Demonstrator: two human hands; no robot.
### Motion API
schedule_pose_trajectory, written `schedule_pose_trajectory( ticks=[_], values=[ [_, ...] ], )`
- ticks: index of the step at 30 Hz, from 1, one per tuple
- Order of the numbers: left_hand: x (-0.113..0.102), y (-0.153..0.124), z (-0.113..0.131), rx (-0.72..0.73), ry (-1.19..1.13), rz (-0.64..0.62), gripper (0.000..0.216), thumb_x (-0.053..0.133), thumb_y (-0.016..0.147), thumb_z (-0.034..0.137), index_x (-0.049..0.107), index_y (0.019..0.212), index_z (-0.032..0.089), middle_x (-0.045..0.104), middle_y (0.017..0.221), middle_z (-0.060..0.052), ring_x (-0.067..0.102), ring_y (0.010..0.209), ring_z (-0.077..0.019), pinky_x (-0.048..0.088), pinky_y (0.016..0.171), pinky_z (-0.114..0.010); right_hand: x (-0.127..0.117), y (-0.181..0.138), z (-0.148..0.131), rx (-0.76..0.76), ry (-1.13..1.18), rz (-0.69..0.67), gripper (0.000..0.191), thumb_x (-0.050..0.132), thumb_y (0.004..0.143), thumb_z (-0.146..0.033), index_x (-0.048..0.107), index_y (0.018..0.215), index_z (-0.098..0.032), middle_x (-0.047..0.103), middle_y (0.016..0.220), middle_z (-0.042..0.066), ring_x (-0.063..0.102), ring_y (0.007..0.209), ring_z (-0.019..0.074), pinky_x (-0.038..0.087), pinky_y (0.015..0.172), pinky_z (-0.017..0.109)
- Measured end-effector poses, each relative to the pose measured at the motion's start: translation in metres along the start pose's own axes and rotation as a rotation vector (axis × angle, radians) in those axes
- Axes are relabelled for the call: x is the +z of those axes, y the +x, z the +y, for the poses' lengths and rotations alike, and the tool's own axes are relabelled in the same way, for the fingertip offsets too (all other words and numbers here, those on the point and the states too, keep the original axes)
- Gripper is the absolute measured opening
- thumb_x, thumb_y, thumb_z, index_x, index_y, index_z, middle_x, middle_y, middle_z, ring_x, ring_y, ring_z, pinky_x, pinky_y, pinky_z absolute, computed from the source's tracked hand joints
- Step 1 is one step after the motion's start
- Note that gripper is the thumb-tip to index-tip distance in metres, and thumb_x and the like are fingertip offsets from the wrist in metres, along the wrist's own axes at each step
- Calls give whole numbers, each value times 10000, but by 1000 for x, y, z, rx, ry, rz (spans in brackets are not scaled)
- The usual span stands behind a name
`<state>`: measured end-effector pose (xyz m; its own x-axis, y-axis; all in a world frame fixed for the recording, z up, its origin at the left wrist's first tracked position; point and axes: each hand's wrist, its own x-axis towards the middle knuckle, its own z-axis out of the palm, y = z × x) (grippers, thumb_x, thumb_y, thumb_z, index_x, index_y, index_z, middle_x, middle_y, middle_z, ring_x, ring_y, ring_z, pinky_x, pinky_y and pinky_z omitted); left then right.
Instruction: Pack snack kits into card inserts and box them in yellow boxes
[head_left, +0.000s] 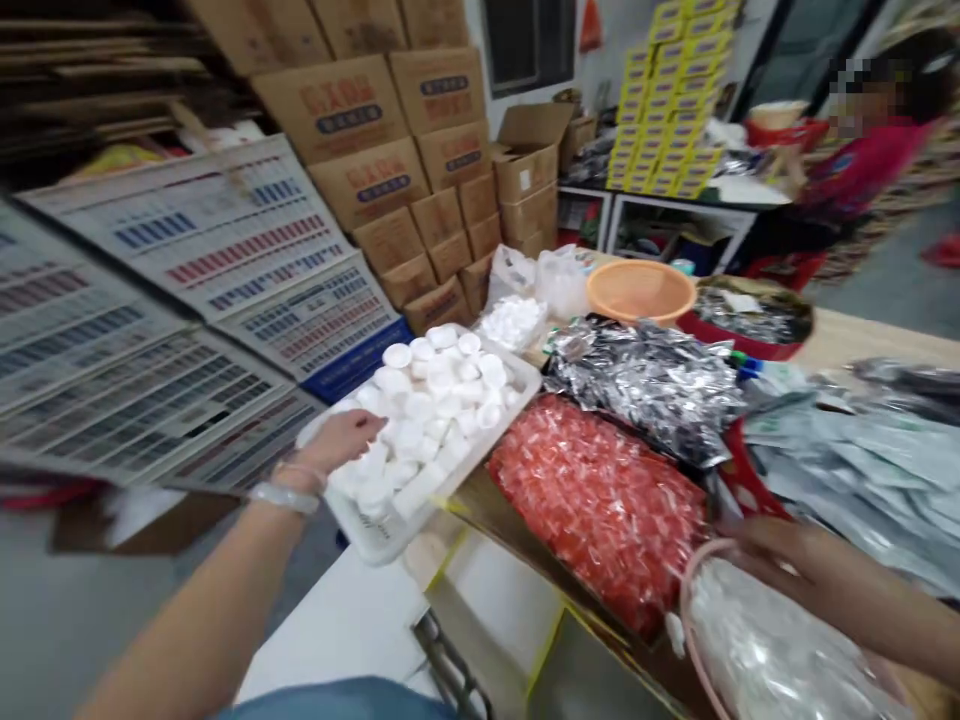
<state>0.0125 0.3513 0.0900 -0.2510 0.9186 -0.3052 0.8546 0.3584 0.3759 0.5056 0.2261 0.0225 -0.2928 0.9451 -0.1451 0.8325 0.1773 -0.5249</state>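
Note:
My left hand (346, 440) reaches over the left side of a white plastic tray (373, 550) heaped with small white plastic cups (439, 378). Its fingers curl in among the cups, and whatever they hold is hidden. My right hand (776, 558) is at the rim of a pink basin (688, 610) filled with clear plastic packets (772, 630). Blur and the angle hide most of its fingers. Between the two hands lies a box of small red wrapped packets (600, 500).
Silver foil packets (645, 380) lie behind the red ones, with an orange basin (641, 292) beyond. Flat pale pouches (862, 470) are at the right. Stacked cartons (360, 110) and printed panels (247, 240) stand at left. A person in pink (862, 165) is at far right.

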Motion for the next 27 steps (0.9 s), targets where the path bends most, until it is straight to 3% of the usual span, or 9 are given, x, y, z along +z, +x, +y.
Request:
schedule_pose_trajectory(
  ticks=[2, 5, 7, 9, 13, 18, 22, 27],
  values=[
    [15, -30, -35, -12, 92, 7, 250, 440, 697, 369, 559, 680, 149, 593, 643, -34, 543, 604, -157, 401, 554, -237, 15, 75, -67, -203, -24, -178, 303, 397, 808, -350, 603, 980, -212, 617, 976, 112, 569, 884, 194, 431, 771, 300],
    [56, -69, -63, -3, 119, 43, 266, 396, 750, 350, 578, 773, 157, 632, 733, -52, 571, 691, -171, 394, 633, -248, 55, 166, -163, -462, -78, -234, 308, 389, 815, -305, 568, 1026, -168, 586, 1018, 106, 523, 959, 201, 393, 829, 314],
    [86, -82, -69, -7, 73, 56, 283, 375, 775, 320, 567, 897, 152, 643, 816, -74, 584, 760, -185, 396, 678, -263, 89, 204, -208, -480, -202, -236, 320, 413, 800, -307, 555, 1037, -145, 576, 1006, 124, 509, 967, 233, 393, 813, 344],
    [114, -83, -67, -22, 32, 81, 300, 383, 774, 265, 529, 1004, 140, 639, 878, -97, 581, 828, -208, 394, 718, -291, 118, 225, -234, -403, -347, -250, 388, 446, 773, -371, 543, 1047, -114, 563, 1001, 155, 499, 962, 278, 390, 794, 390],
    [150, -66, -54, 21, -272, 155, 300, 382, 766, 198, 496, 1036, 138, 625, 901, -89, 566, 853, -198, 397, 748, -309, 149, 237, -249, -273, -441, -244, 572, 472, 704, -533, 511, 1088, -110, 500, 1079, 178, 458, 1003, 319, 358, 824, 439],
    [155, -58, -40, 132, -523, 204, 313, 391, 718, 125, 500, 1011, 111, 595, 861, -88, 537, 824, -197, 408, 753, -339, 149, 248, -238, -234, -279, -280, 721, 589, 611, -530, 449, 1155, -79, 429, 1151, 184, 428, 1040, 311, 339, 880, 401],
    [144, -64, -28, 337, -500, 359, 291, 377, 727, 80, 533, 967, 129, 537, 968, -104, 476, 949, -205, 379, 852, -379, 134, 251, -227, -189, 150, -379, 860, 625, 554, -560, 337, 1243, -132, 359, 1241, 149, 366, 1124, 264, 289, 945, 372],
    [121, -54, 5, 637, -323, 433, 276, 402, 755, 82, 553, 970, 166, 511, 964, -86, 454, 965, -210, 401, 851, -388, 104, 240, -219, -10, 764, -674, 764, 562, 534, -662, 406, 1124, -202, 456, 1137, 92, 451, 1005, 233, 353, 863, 422]
  ],
)
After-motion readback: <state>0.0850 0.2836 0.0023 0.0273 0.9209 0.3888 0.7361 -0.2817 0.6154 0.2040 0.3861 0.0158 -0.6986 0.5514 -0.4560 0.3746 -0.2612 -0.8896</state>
